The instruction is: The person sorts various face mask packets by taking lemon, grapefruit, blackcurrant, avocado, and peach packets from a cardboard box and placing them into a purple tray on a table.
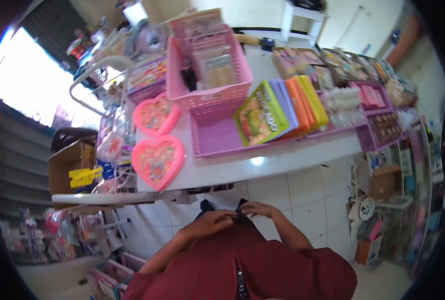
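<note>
Both of my hands are low in front of my dark red shirt, below the white table's front edge. My left hand [213,223] rests against my front with its fingers stretched to the right and nothing visible in it. Near it, my right hand [258,209] points inward with its fingers apart and holds nothing that I can see. On the white table [222,172] lie two pink heart-shaped boxes [158,162] with small colourful pieces. A purple tray [215,135] holds upright green, purple, orange and yellow booklets [262,117].
Behind the tray stands a pink basket [210,96] with clear boxes. Smaller purple trays [366,97] line the table's right side. A cardboard box [65,172] is at the left, a wire rack [405,200] at the right. Another person's arm [406,42] shows at the upper right.
</note>
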